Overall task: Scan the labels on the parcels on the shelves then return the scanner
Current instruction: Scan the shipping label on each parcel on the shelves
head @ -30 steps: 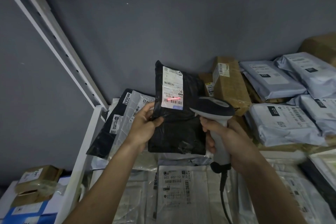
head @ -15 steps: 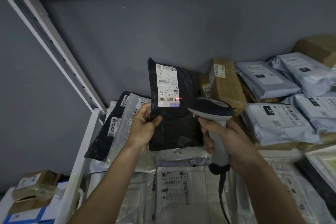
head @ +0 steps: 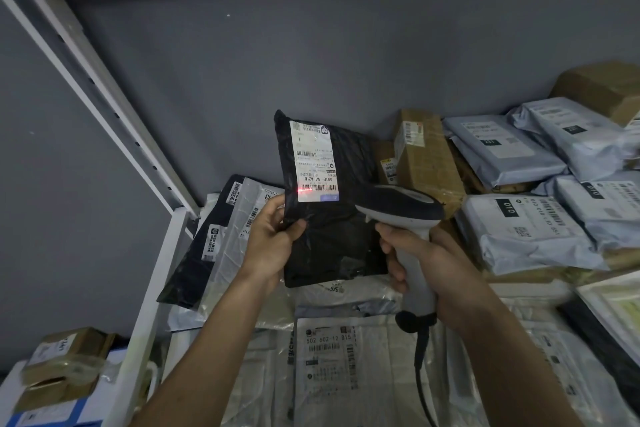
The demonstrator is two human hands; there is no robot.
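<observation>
My left hand (head: 270, 239) grips the left edge of a black parcel bag (head: 332, 236) and holds it upright above the shelf. Its white label (head: 314, 159) faces me, with a red scan line (head: 305, 189) across the left end of the lower barcode. My right hand (head: 426, 256) is wrapped round the grey handle of the corded scanner (head: 401, 208), whose dark head points left at the label from close range. The cable (head: 420, 374) hangs down from the handle.
Several grey mailer bags (head: 526, 232) and brown boxes (head: 426, 163) are stacked at the right. Clear and white bags (head: 329, 364) with labels lie on the shelf below my arms. A white shelf post (head: 145, 288) stands at the left, with small boxes (head: 59, 364) beyond it.
The red scan light has slid from the middle of the label's barcode to its right edge and now to its left end. The parcel shifted slightly left and up.
</observation>
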